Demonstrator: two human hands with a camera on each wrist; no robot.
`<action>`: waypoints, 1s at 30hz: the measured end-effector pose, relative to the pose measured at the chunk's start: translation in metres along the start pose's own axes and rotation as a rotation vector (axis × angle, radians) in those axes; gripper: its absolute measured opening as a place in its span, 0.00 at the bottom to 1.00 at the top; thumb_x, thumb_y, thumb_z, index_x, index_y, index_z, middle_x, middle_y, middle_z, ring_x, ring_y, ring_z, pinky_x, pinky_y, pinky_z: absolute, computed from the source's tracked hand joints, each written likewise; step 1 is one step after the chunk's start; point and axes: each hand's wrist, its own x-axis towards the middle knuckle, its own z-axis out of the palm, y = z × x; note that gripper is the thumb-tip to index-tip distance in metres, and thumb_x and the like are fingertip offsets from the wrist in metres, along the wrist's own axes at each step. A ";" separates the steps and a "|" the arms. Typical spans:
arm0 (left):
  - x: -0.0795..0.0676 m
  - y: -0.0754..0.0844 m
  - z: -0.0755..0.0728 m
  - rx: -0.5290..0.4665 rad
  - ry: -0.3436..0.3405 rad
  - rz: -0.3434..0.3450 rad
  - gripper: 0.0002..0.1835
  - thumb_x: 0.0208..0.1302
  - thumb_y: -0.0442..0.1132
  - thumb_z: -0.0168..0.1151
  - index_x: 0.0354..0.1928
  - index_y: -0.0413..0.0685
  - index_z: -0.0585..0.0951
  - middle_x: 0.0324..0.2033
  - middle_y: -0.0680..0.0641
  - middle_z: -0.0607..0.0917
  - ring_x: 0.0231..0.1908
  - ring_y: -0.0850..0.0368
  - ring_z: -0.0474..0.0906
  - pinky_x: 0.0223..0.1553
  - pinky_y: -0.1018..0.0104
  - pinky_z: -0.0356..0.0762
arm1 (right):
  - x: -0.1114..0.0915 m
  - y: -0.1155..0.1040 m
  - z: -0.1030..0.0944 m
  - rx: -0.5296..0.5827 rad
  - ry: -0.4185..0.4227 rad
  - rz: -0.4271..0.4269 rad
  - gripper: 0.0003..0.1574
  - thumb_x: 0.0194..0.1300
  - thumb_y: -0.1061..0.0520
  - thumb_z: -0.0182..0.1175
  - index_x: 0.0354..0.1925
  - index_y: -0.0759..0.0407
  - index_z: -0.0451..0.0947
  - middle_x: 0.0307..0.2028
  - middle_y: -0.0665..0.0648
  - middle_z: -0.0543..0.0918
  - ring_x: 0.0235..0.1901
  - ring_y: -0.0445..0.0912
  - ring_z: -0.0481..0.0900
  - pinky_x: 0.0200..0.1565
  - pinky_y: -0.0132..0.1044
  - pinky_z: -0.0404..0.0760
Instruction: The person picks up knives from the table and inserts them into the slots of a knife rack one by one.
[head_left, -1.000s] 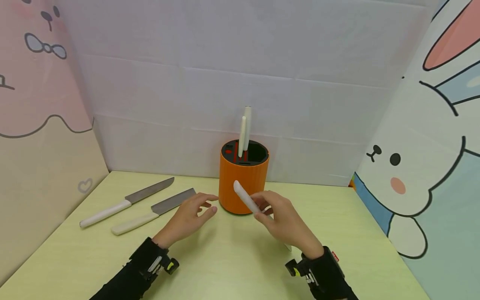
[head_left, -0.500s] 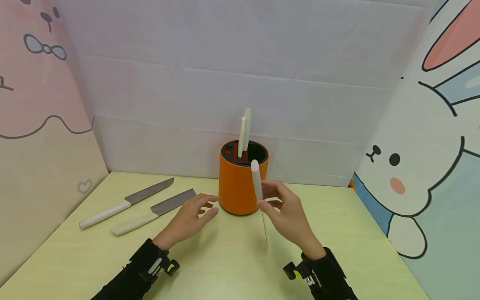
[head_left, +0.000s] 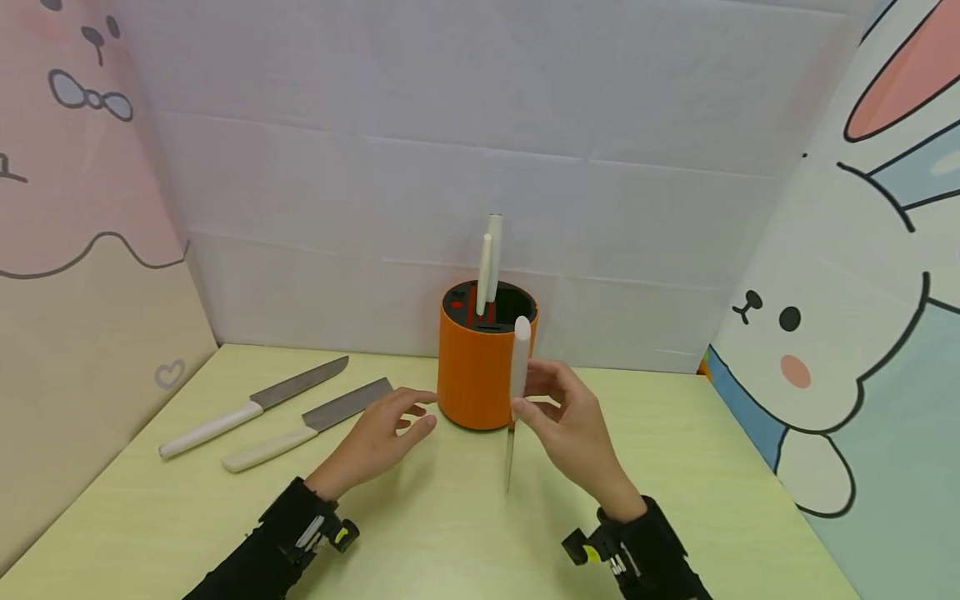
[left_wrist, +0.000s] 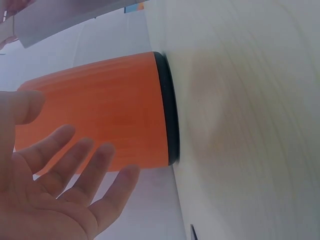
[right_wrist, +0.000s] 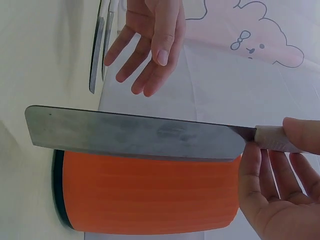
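Note:
In my right hand (head_left: 566, 425) I pinch the white handle of a knife (right_wrist: 135, 132) between thumb and fingers. Its wide, blunt-ended blade points down, and its handle stands upright in the head view, in front of the orange knife block (head_left: 476, 375). My left hand (head_left: 378, 433) holds nothing; its fingers are relaxed, with the tips close to the block's lower left side. Two white-handled knives (head_left: 492, 258) stand in slots in the block's black top, which also has a larger dark opening at its right.
On the table's left lie two more white-handled knives, a pointed one (head_left: 296, 381) farther out and a broad square-ended one (head_left: 348, 404) beside my left hand. A white sheet wall (head_left: 315, 167) rises behind, with cartoon-printed panels at both sides.
My right hand has turned the knife from a leftward slant to upright, blade down, and raised it a little in front of the block. My left hand has stayed in place.

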 end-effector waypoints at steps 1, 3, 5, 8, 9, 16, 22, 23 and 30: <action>0.000 0.000 0.000 0.000 0.000 -0.001 0.18 0.69 0.56 0.54 0.59 0.70 0.72 0.53 0.65 0.74 0.49 0.68 0.73 0.47 0.60 0.78 | 0.000 0.000 0.000 0.004 0.004 0.004 0.26 0.60 0.72 0.62 0.56 0.63 0.69 0.47 0.59 0.77 0.44 0.53 0.78 0.46 0.40 0.81; 0.001 0.000 0.001 0.000 -0.002 -0.003 0.18 0.69 0.56 0.54 0.59 0.70 0.72 0.52 0.65 0.74 0.49 0.68 0.73 0.47 0.60 0.78 | 0.000 0.001 0.000 0.008 0.014 0.009 0.26 0.60 0.71 0.62 0.56 0.63 0.69 0.47 0.59 0.77 0.44 0.53 0.78 0.46 0.40 0.81; 0.001 -0.001 0.002 0.000 -0.003 -0.006 0.18 0.69 0.56 0.54 0.59 0.70 0.72 0.52 0.66 0.74 0.49 0.68 0.73 0.47 0.59 0.78 | 0.000 0.002 0.001 0.017 0.018 0.010 0.26 0.60 0.71 0.62 0.56 0.63 0.69 0.47 0.60 0.77 0.44 0.53 0.78 0.46 0.39 0.81; 0.001 -0.001 0.003 -0.003 -0.004 -0.006 0.18 0.69 0.56 0.54 0.59 0.70 0.72 0.52 0.66 0.74 0.49 0.68 0.73 0.47 0.59 0.78 | 0.000 0.003 0.001 0.030 0.019 0.008 0.26 0.60 0.71 0.62 0.56 0.64 0.69 0.47 0.61 0.77 0.44 0.53 0.78 0.45 0.39 0.81; 0.002 -0.002 0.003 -0.006 -0.003 -0.005 0.18 0.69 0.56 0.54 0.59 0.70 0.72 0.52 0.66 0.74 0.49 0.68 0.73 0.47 0.59 0.78 | 0.000 0.003 0.001 0.033 0.019 0.008 0.27 0.60 0.72 0.62 0.57 0.64 0.68 0.47 0.61 0.77 0.44 0.53 0.78 0.45 0.38 0.81; 0.004 0.000 0.005 -0.040 0.004 0.033 0.18 0.69 0.54 0.55 0.59 0.68 0.73 0.53 0.63 0.75 0.48 0.68 0.73 0.48 0.61 0.78 | -0.001 0.003 0.001 0.027 0.025 0.009 0.27 0.60 0.71 0.62 0.56 0.63 0.69 0.47 0.60 0.77 0.43 0.53 0.78 0.44 0.38 0.82; 0.007 0.009 0.004 -0.109 -0.004 0.083 0.20 0.70 0.50 0.56 0.60 0.56 0.73 0.53 0.57 0.76 0.49 0.66 0.74 0.49 0.66 0.77 | 0.000 0.006 0.001 0.032 0.012 -0.025 0.26 0.60 0.71 0.62 0.57 0.64 0.68 0.48 0.61 0.77 0.44 0.53 0.78 0.45 0.39 0.81; 0.008 0.012 0.004 -0.119 -0.006 0.086 0.20 0.69 0.49 0.57 0.61 0.54 0.73 0.54 0.56 0.76 0.49 0.65 0.74 0.49 0.66 0.77 | 0.000 0.007 0.002 0.033 0.012 -0.029 0.26 0.60 0.71 0.62 0.56 0.64 0.68 0.47 0.61 0.77 0.44 0.53 0.78 0.45 0.39 0.81; 0.020 0.030 0.002 -0.108 0.012 0.133 0.23 0.69 0.52 0.56 0.61 0.51 0.73 0.55 0.50 0.76 0.48 0.62 0.75 0.47 0.64 0.78 | 0.000 0.007 0.002 0.033 0.010 -0.032 0.27 0.60 0.71 0.62 0.57 0.64 0.68 0.48 0.60 0.77 0.44 0.53 0.78 0.45 0.39 0.81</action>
